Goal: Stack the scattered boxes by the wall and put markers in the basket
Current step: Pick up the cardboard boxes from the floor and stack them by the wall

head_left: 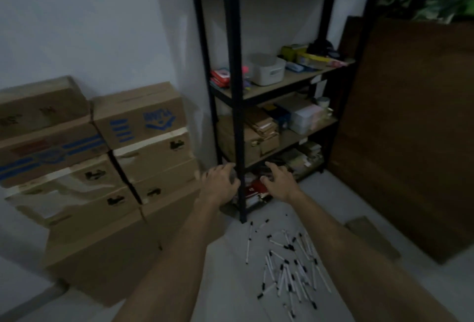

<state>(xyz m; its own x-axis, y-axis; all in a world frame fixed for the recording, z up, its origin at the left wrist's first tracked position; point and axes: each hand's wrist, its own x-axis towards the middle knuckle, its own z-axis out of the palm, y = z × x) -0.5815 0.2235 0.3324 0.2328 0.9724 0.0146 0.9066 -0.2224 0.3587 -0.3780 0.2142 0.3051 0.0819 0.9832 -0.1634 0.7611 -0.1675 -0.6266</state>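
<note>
Several brown cardboard boxes point(143, 147) stand stacked in two columns against the white wall on the left. Many white markers with black caps point(289, 262) lie scattered on the grey floor in front of the shelf. A white basket point(268, 70) sits on a middle shelf board. My left hand point(220, 183) and my right hand point(279, 180) reach forward toward the bottom of the shelf, one on each side of its front post. Both have loosely spread fingers and hold nothing.
A black metal shelf unit point(234, 90) holds small boxes, papers and stationery. A large brown wooden board point(410, 129) leans at the right. A small flat cardboard piece point(372, 237) lies on the floor near it.
</note>
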